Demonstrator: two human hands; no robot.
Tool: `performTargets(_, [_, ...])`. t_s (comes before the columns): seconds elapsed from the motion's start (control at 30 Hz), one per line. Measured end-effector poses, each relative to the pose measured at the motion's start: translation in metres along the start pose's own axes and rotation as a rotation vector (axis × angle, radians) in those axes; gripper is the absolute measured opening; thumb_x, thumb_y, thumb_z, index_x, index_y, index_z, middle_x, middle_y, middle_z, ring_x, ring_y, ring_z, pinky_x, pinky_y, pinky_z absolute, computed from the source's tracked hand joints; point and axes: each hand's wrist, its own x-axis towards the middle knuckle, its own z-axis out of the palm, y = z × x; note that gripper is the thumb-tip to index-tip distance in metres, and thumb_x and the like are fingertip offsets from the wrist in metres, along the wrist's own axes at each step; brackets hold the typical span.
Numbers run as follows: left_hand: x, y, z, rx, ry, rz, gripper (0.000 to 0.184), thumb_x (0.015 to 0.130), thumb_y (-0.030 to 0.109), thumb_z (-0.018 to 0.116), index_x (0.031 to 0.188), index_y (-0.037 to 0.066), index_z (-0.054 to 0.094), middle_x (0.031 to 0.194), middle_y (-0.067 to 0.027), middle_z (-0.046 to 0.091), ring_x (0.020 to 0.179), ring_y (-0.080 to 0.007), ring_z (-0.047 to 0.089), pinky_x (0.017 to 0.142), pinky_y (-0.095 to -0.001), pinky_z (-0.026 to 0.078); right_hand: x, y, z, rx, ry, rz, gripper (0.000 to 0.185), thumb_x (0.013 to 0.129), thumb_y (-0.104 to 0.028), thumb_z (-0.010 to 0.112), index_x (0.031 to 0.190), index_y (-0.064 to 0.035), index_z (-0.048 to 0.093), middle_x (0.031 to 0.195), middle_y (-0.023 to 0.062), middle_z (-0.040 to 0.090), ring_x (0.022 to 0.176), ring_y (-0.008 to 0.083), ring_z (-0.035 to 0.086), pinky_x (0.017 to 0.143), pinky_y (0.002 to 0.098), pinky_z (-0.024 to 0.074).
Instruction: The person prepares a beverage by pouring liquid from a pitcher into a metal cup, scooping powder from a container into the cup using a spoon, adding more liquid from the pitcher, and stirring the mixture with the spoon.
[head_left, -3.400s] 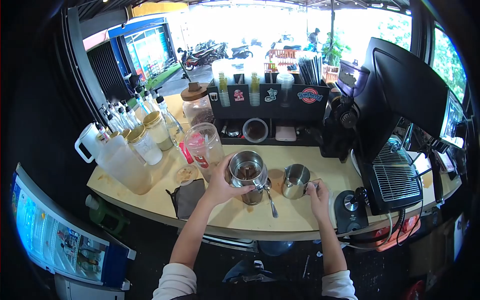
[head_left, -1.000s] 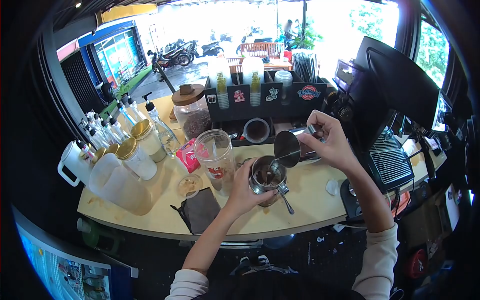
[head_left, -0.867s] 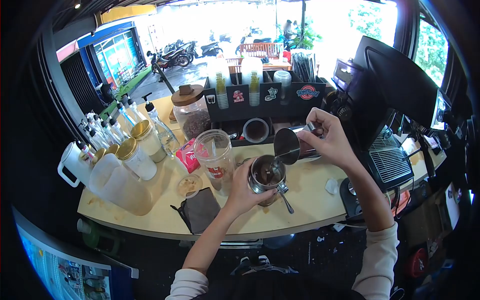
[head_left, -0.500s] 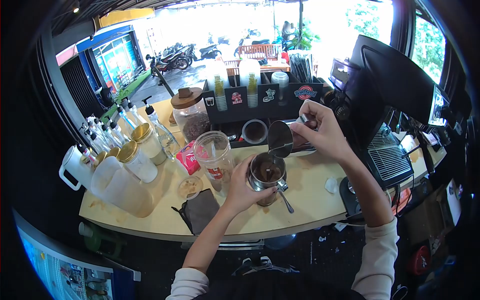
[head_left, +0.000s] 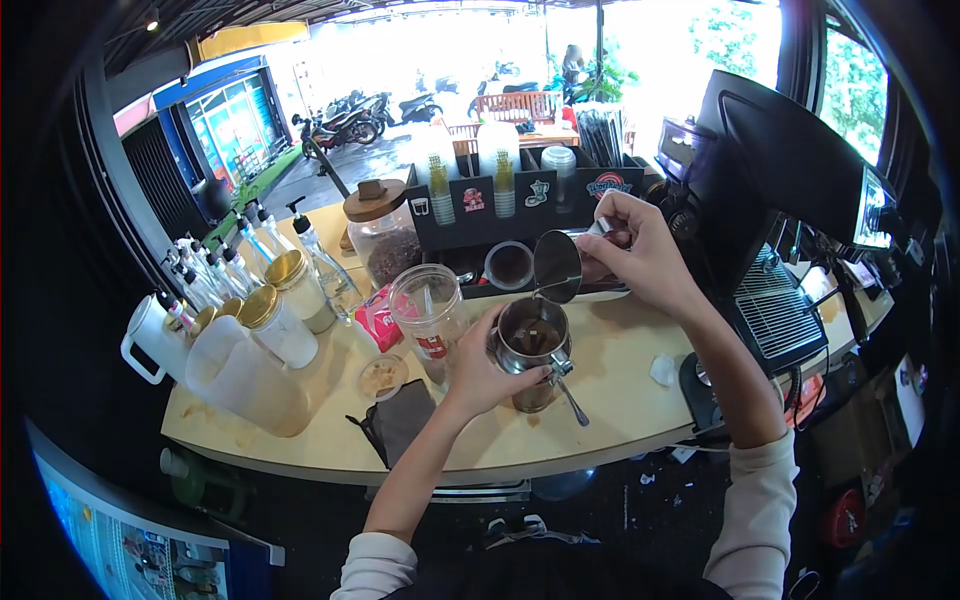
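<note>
My left hand (head_left: 482, 368) is wrapped around a metal cup (head_left: 538, 359) at the counter's front, thumb along its near side. Dark brown liquid shows inside the cup, and a brownish vessel (head_left: 533, 397) sits beneath it. A thin metal handle (head_left: 575, 404) sticks out at the right. My right hand (head_left: 645, 252) grips a metal pitcher (head_left: 557, 268) by its handle. The pitcher is tilted with its lip just above the cup, and a thin stream seems to fall from it. Close to my left fingers stands a clear plastic jar (head_left: 425, 300).
A black organizer (head_left: 520, 200) with stacked cups stands behind. To the left are a wooden-lidded jar (head_left: 385, 240), a pink packet (head_left: 376, 320), gold-lidded jars (head_left: 280, 325), pump bottles and a plastic pitcher (head_left: 245, 380). A dark cloth (head_left: 404, 425) lies in front; a coffee machine (head_left: 775, 310) stands right.
The pitcher and my right hand have shifted slightly up and left. The liquid in the cup looks higher and lighter. My left hand keeps its hold.
</note>
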Motion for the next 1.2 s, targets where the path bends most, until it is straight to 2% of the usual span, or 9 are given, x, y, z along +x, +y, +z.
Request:
performTargets(0.3, [0.006,0.006,0.000,0.021,0.007,0.027,0.080,0.056,0.017,0.086,0.125,0.004,0.050,0.113,-0.0113,0.063,0.107,-0.0216,0.062,0.095,-0.0344,0.048,-0.003,0.031,-0.014,-0.063,0.060,-0.065,0.023,0.086,-0.002,0.064,0.078,-0.0035,0.043,0.071,-0.0025,0.047,0.066,0.0005,0.050,0.059,0.0208,0.0544])
performTargets(0.37, [0.007,0.013,-0.001,0.024,0.013,0.027,0.079,0.056,0.017,0.086,0.125,0.004,0.050,0.113,-0.0108,0.063,0.107,-0.0212,0.062,0.095,-0.0342,0.048,-0.009,0.043,-0.017,0.098,0.134,-0.046,0.023,0.086,-0.005,0.064,0.076,-0.0052,0.044,0.068,-0.0033,0.048,0.065,0.0013,0.051,0.055,0.0200,0.0501])
performTargets(0.43, [0.008,0.021,-0.003,-0.060,-0.012,-0.050,0.079,0.059,0.014,0.086,0.127,0.003,0.047,0.119,-0.0105,0.059,0.115,-0.0205,0.056,0.101,-0.0350,0.042,-0.019,0.052,-0.018,0.189,0.198,0.023,0.022,0.086,-0.005,0.064,0.076,-0.0054,0.045,0.068,-0.0031,0.048,0.065,0.0022,0.053,0.054,0.0202,0.0494])
performTargets(0.6, [0.013,0.025,-0.004,0.015,0.018,-0.008,0.079,0.058,0.013,0.087,0.126,0.003,0.047,0.118,-0.0105,0.060,0.114,-0.0206,0.057,0.100,-0.0346,0.043,-0.047,0.110,-0.029,0.361,0.317,0.210,0.020,0.086,-0.004,0.064,0.076,-0.0060,0.046,0.069,0.0031,0.058,0.063,0.0074,0.058,0.054,0.0233,0.0518])
performTargets(0.63, [0.014,0.026,-0.004,0.025,0.028,-0.004,0.079,0.058,0.013,0.087,0.126,0.002,0.048,0.117,-0.0106,0.060,0.113,-0.0208,0.058,0.100,-0.0346,0.043,-0.054,0.121,-0.025,0.448,0.356,0.214,0.018,0.085,-0.002,0.062,0.076,-0.0070,0.047,0.068,0.0042,0.060,0.061,0.0083,0.058,0.050,0.0208,0.0465])
performTargets(0.67, [0.014,0.027,-0.004,0.025,0.031,-0.003,0.079,0.058,0.013,0.087,0.126,0.002,0.048,0.117,-0.0106,0.060,0.113,-0.0208,0.058,0.100,-0.0346,0.043,-0.061,0.132,-0.023,0.447,0.354,0.213,0.018,0.085,-0.002,0.062,0.076,-0.0070,0.047,0.068,0.0042,0.060,0.061,0.0083,0.058,0.050,0.0208,0.0465])
performTargets(0.87, [0.018,0.032,-0.006,0.054,0.021,-0.009,0.076,0.058,0.012,0.087,0.124,0.002,0.049,0.117,-0.0106,0.060,0.112,-0.0214,0.058,0.100,-0.0347,0.043,-0.091,0.209,-0.021,0.482,0.495,0.228,0.022,0.083,0.000,0.061,0.070,-0.0096,0.046,0.064,0.0011,0.055,0.058,0.0073,0.050,0.056,0.0231,0.0374])
performTargets(0.93, [0.018,0.030,-0.005,0.032,0.051,0.010,0.077,0.058,0.012,0.087,0.124,0.003,0.049,0.116,-0.0107,0.060,0.112,-0.0215,0.058,0.100,-0.0350,0.043,-0.097,0.229,-0.018,0.603,0.573,0.267,0.024,0.082,0.000,0.061,0.067,-0.0105,0.045,0.061,-0.0011,0.050,0.056,0.0078,0.044,0.058,0.0246,0.0338])
performTargets(1.2, [0.016,0.028,-0.004,0.065,0.066,0.023,0.079,0.058,0.013,0.087,0.125,0.003,0.048,0.117,-0.0105,0.058,0.113,-0.0218,0.057,0.100,-0.0348,0.042,-0.111,0.251,-0.014,0.777,0.628,0.321,0.021,0.083,-0.001,0.061,0.072,-0.0101,0.047,0.063,-0.0025,0.047,0.057,0.0090,0.044,0.060,0.0254,0.0367])
